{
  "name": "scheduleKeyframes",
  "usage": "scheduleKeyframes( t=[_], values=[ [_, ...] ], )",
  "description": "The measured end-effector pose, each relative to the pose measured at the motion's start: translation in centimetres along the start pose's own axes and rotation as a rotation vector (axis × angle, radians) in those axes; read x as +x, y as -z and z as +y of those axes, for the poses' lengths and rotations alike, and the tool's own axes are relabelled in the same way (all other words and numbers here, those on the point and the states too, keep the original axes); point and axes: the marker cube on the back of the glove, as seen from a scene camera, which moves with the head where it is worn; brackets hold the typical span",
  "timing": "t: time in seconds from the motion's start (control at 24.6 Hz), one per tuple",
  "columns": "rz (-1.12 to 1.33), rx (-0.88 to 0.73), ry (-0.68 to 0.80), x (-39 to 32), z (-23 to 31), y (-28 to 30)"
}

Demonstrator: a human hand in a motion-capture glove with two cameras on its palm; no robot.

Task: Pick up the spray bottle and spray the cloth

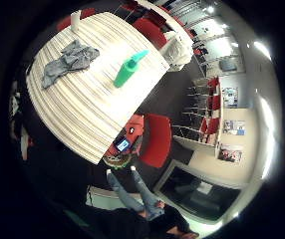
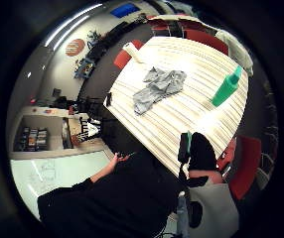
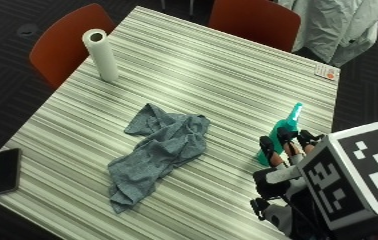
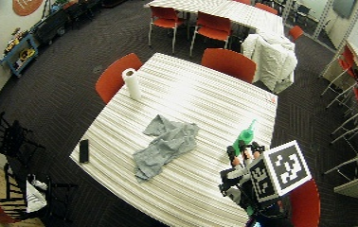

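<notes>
Upright green spray bottle point(image 3: 283, 134), nozzle toward the far table edge point(image 3: 235, 37).

I see the green spray bottle point(image 3: 283, 134) standing upright near the striped table's edge, nozzle pointing away, well apart from the crumpled grey cloth point(image 3: 159, 152) lying mid-table.

Red chairs point(image 3: 62, 45), dark patterned floor point(image 4: 78, 85)

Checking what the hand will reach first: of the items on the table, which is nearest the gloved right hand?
The green spray bottle. It stands upright right by the gloved right hand, while the grey cloth, paper towel roll and phone lie farther across the table.
</notes>
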Motion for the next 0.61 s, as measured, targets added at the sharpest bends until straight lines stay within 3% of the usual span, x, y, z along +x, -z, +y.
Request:
scheduleKeyframes(
  t=[0.61],
  values=[
    [-0.019,-0.017,-0.006,-0.3,0.4,-1.0]
  ],
)
